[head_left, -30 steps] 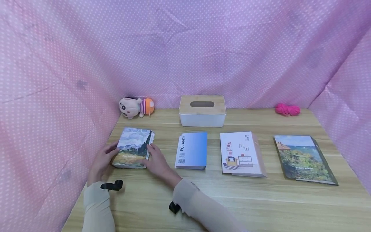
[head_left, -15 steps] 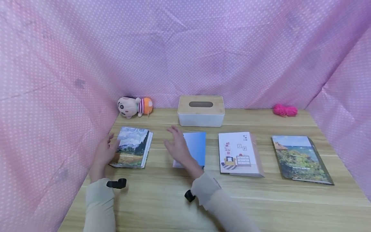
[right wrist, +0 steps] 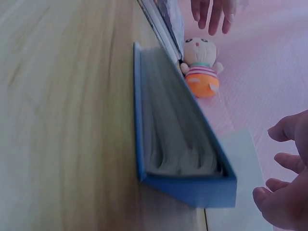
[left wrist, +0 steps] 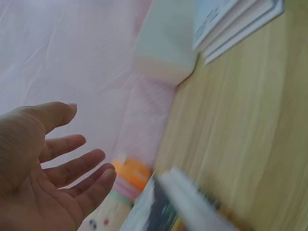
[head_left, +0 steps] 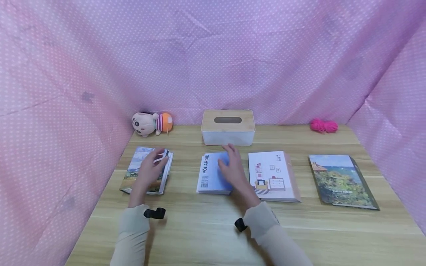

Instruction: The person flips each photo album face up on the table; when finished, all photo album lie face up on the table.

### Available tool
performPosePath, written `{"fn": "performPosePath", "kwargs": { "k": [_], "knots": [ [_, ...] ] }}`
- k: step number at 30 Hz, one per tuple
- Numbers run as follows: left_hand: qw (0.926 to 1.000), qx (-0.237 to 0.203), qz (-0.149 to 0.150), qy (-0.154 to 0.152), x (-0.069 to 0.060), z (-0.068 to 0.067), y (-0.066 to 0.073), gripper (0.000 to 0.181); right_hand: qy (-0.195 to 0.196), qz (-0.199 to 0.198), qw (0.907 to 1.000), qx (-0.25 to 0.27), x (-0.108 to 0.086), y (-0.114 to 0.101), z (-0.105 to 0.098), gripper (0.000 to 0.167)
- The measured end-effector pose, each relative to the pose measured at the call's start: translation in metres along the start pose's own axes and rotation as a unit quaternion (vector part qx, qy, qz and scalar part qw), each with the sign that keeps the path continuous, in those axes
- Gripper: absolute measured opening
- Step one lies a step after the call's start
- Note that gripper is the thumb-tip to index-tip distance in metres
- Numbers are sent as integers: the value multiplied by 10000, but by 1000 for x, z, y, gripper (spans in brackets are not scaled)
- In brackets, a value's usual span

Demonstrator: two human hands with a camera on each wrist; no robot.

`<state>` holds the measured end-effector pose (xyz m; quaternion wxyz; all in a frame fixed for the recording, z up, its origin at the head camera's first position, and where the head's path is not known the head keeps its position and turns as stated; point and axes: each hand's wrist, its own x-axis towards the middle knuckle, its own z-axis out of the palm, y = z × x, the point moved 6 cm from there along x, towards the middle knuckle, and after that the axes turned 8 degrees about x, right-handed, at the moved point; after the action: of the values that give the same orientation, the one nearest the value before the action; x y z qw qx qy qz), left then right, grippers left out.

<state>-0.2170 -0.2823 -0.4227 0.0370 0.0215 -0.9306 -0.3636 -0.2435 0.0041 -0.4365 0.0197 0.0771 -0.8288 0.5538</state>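
My left hand (head_left: 150, 170) is over the landscape-painting photo album (head_left: 135, 162) at the left of the table, fingers spread and holding nothing. In the left wrist view that hand (left wrist: 57, 168) shows a loosely open palm, clear of the album. My right hand (head_left: 233, 168) hovers by the right side of the blue POLAROID album (head_left: 213, 175), hiding part of its cover. The right wrist view has the fingers (right wrist: 288, 130) apart from the blue album (right wrist: 187, 190), whose page edges show.
A white album with a furniture drawing (head_left: 271, 173) and a garden-painting album (head_left: 342, 181) lie to the right. Behind stand a plush doll (head_left: 151, 123), a wood-topped tissue box (head_left: 228, 135) and pink yarn (head_left: 323, 126). Polka-dot cloth (head_left: 226, 55) hangs at the back.
My right hand has let go of the landscape album and moved right, past the POLAROID album's cover to its right side. My left hand has left the album's left edge and moved right above it.
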Motion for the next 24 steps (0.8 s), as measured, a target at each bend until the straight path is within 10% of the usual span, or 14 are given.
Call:
{"fn": "performPosePath", "kwargs": {
  "k": [7,14,24],
  "knots": [
    [9957,-241,513,-727,1,43,24,50,-34,479,9988,90,-10,23,-9,57],
    [9876,-154,356,-1518,-4,88,39,56,-202,855,9957,281,-20,41,-5,73],
    [9854,265,37,-1683,-2,116,42,63,-381,1187,9901,645,-28,53,-1,72]
  ]
}}
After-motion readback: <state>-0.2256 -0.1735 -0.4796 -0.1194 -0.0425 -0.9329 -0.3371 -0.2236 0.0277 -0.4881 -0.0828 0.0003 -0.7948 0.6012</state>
